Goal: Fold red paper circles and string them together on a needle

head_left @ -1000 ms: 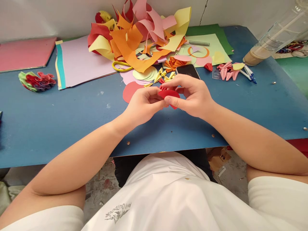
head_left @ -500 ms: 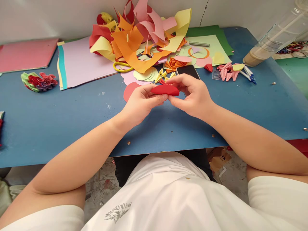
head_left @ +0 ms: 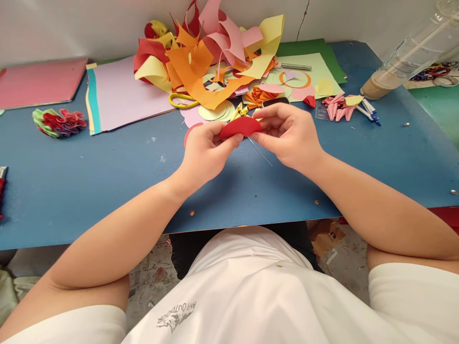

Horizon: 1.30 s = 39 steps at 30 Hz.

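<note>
Above the blue table, a folded red paper circle [head_left: 241, 127] is pinched between my two hands. My left hand [head_left: 206, 147] grips its left end, thumb along the lower edge. At the right end, my right hand [head_left: 289, 135] holds it between thumb and fingers. A thin pale line, like a needle or wire [head_left: 261, 152], slants down from under the paper; where it is fixed is hidden. Part of another red paper circle [head_left: 191, 132] shows behind my left hand. Behind the fingers lie yellow folded paper pieces [head_left: 239, 111] and a phone [head_left: 275, 102], mostly covered.
Paper scraps [head_left: 201, 71] pile up at the back, with yellow-handled scissors [head_left: 182, 101] beneath. A ruffled paper flower [head_left: 59, 123] and lilac sheets [head_left: 129, 95] lie left. Pink folded pieces [head_left: 336, 107], pens [head_left: 371, 112] and a tall clear container [head_left: 401, 52] are right.
The red paper has shifted slightly left and up and is tilted now. The thin line below it has come into sight. My right hand has risen a little and covers more of the phone.
</note>
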Tool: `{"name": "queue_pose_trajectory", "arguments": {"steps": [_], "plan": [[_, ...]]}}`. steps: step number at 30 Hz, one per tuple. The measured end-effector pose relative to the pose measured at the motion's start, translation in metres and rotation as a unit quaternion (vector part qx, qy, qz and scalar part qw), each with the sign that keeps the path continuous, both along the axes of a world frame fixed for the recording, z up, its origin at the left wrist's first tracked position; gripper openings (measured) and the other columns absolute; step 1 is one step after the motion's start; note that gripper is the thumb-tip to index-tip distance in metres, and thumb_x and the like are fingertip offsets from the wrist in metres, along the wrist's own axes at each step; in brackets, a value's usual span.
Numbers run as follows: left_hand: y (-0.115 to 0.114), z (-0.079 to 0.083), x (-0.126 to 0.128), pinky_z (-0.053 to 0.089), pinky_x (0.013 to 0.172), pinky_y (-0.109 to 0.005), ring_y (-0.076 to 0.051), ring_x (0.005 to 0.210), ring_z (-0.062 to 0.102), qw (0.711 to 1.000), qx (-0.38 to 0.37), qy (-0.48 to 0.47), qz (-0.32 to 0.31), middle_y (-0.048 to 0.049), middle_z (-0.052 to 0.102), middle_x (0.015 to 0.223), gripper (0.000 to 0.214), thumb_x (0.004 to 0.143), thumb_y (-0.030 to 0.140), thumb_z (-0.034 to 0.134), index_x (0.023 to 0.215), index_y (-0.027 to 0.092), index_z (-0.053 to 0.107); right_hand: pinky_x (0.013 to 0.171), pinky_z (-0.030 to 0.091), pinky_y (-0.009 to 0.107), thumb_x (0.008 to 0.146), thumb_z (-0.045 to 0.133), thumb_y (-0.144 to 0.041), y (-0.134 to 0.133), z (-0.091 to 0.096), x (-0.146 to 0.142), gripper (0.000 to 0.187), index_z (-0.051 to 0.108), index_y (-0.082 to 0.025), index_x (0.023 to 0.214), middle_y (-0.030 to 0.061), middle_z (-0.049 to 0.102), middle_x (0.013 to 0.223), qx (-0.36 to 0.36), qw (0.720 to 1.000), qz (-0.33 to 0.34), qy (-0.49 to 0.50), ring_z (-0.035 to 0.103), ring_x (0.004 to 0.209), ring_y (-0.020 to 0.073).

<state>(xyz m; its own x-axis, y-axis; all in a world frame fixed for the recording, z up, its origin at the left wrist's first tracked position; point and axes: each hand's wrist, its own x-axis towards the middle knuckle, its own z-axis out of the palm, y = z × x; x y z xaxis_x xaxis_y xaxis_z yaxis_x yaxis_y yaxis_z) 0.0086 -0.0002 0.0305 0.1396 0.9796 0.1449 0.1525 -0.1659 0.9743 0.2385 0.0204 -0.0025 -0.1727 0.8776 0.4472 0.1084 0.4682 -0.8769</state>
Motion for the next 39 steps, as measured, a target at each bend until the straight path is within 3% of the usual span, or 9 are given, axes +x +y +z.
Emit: {"name": "queue_pose_trajectory", "arguments": {"steps": [4,12,14,17,21,29,32,35,39], "plan": [[0.000,-0.005,0.004,0.057,0.077,-0.032,-0.019,0.083,0.072,1.000,-0.019,-0.024,0.007,-0.0028,0.083,0.087,0.008,0.089,0.029,0.090,0.090,0.021,0.090,0.083,0.077,0.041,0.083,0.113,-0.045,0.006,-0.001,0.003,0.048,0.081,-0.026,0.113,0.0030,0.083,0.099,-0.040,0.999,-0.023,0.018,0.085,0.095,0.0249],[0.011,0.002,0.000,0.055,0.073,-0.027,-0.013,0.072,0.065,0.990,-0.048,-0.116,0.065,0.0001,0.073,0.075,0.012,0.090,0.014,0.088,0.079,0.020,0.084,0.070,0.068,0.037,0.086,0.108,-0.037,0.028,-0.001,0.017,0.030,0.081,-0.027,0.095,0.0013,0.081,0.085,-0.004,0.994,-0.105,0.023,0.075,0.075,0.0188],[0.012,0.004,-0.001,0.056,0.073,-0.027,-0.013,0.073,0.066,0.991,-0.076,-0.106,0.030,-0.0003,0.075,0.077,0.010,0.090,0.018,0.091,0.083,0.020,0.084,0.066,0.066,0.036,0.089,0.105,-0.045,0.032,-0.001,0.020,0.030,0.081,-0.028,0.095,0.0009,0.080,0.083,-0.016,0.995,-0.097,0.029,0.072,0.071,0.0178],[0.008,0.002,0.000,0.059,0.076,-0.030,-0.016,0.077,0.071,0.992,-0.100,-0.066,-0.039,-0.0014,0.078,0.084,0.009,0.090,0.022,0.093,0.095,0.020,0.085,0.061,0.063,0.035,0.099,0.091,-0.067,0.024,0.002,0.017,0.043,0.084,-0.025,0.097,0.0026,0.079,0.083,-0.051,0.998,-0.019,0.036,0.069,0.069,0.0180],[0.004,-0.001,0.003,0.063,0.079,-0.032,-0.016,0.077,0.072,0.992,-0.102,-0.036,-0.072,-0.0006,0.078,0.088,0.015,0.088,0.013,0.086,0.100,0.021,0.079,0.065,0.058,0.035,0.106,0.078,-0.085,0.004,0.006,0.007,0.061,0.083,-0.024,0.098,0.0059,0.079,0.092,-0.006,0.997,0.045,-0.054,0.068,0.076,0.0190],[0.005,0.000,0.002,0.061,0.079,-0.029,-0.014,0.077,0.072,0.987,-0.129,-0.064,-0.071,-0.0002,0.078,0.086,0.013,0.088,0.009,0.075,0.094,0.020,0.075,0.066,0.054,0.037,0.113,0.075,-0.056,-0.004,0.006,0.001,0.040,0.076,-0.025,0.087,0.0061,0.078,0.083,0.123,0.981,-0.013,-0.148,0.064,0.073,0.0210],[0.004,0.000,0.003,0.061,0.079,-0.028,-0.015,0.076,0.073,0.982,-0.148,-0.094,-0.072,0.0000,0.077,0.082,0.005,0.098,0.017,0.075,0.095,0.021,0.072,0.063,0.051,0.036,0.110,0.077,-0.043,-0.005,0.006,0.000,0.031,0.075,-0.025,0.085,0.0053,0.078,0.081,0.149,0.978,-0.032,-0.141,0.062,0.069,0.0196],[0.003,-0.003,0.002,0.062,0.079,-0.028,-0.014,0.077,0.074,0.979,-0.146,-0.115,-0.082,-0.0025,0.080,0.087,0.023,0.110,0.038,0.078,0.098,0.020,0.072,0.061,0.049,0.034,0.107,0.081,-0.043,-0.008,0.006,-0.002,0.029,0.077,-0.024,0.085,0.0048,0.079,0.081,0.159,0.978,-0.020,-0.130,0.061,0.067,0.0183],[0.005,-0.007,0.000,0.064,0.083,-0.028,-0.014,0.081,0.076,0.982,-0.129,-0.110,-0.086,-0.0029,0.082,0.094,0.036,0.107,0.052,0.089,0.100,0.021,0.073,0.064,0.054,0.035,0.103,0.089,-0.057,-0.013,0.010,-0.007,0.041,0.077,-0.024,0.082,0.0034,0.077,0.078,0.080,0.990,-0.008,-0.115,0.061,0.067,0.0177]]}}
